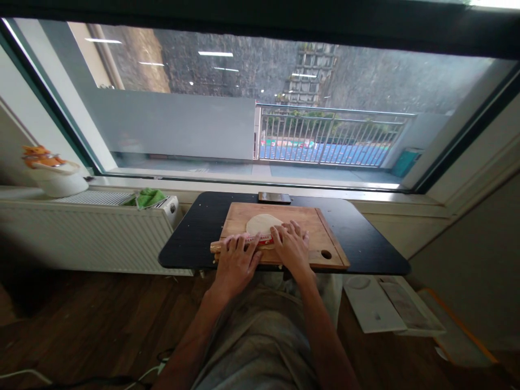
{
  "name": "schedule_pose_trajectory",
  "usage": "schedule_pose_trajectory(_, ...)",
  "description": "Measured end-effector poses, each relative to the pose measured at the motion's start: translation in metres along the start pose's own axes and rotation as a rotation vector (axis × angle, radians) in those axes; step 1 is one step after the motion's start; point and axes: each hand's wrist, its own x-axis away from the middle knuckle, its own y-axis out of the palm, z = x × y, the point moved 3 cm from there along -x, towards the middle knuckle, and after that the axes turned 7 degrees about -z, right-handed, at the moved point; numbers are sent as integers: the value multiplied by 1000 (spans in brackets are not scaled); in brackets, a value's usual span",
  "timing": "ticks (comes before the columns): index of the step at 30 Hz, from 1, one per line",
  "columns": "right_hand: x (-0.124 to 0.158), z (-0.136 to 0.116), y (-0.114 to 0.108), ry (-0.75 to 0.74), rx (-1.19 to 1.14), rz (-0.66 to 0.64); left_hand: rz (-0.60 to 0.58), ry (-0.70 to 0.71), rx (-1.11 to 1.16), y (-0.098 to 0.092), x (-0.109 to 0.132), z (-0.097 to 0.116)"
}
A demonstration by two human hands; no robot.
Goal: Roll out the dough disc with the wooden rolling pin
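Observation:
A flat, pale round of dough (261, 222) lies on a wooden cutting board (305, 214). Across its near part rests a wooden rolling pin (216, 247) with a red and white label around its middle. My left hand (237, 263) is over the pin's left part, fingers curved onto it, and the wooden end sticks out past the hand. On the other side, my right hand (293, 248) bends its fingers over the pin's right part and covers that end. Both hands press from above, and the dough's near edge is partly hidden.
A black tabletop (361, 238) carries the board, which has a hole at its near right corner. A dark phone-like slab (274, 198) lies behind it. Left stands a radiator (101, 233) with a green cloth (149, 198); a large window (203, 130) is ahead.

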Motion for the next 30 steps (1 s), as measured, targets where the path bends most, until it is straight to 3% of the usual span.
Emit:
schedule_pose_trajectory(6,43,7,6,8,31,50,20,5,19,0,0,-1)
schedule_pose_trajectory(10,53,6,9,19,50,76,16,7,18,0,0,-2)
schedule_pose_trajectory(24,-17,-3,-5,-3,-10,-74,-16,-31,-18,-1,0,3)
schedule_pose_trajectory(30,-13,-2,-2,-1,-12,-44,0,-26,-29,-2,0,3)
